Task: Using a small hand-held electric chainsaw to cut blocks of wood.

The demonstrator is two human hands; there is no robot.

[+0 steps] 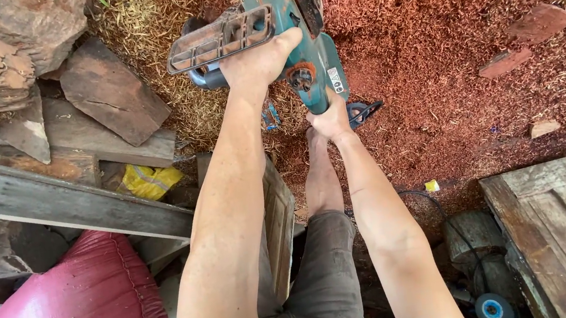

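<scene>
Both hands grip chainsaw [297,42]: left hand [260,61] on top handle, right hand [330,121] at rear; bare leg [320,176] directly below risks a cut.

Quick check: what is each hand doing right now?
Left hand: closed on the front handle of the teal chainsaw.
Right hand: closed on the chainsaw's rear grip.

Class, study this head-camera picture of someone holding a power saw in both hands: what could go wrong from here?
1. The bare leg stands right under the teal saw; a slip of the left hand or right hand could bring it down there.
2. The black cable trails near the feet, possibly a trip hazard.
</scene>
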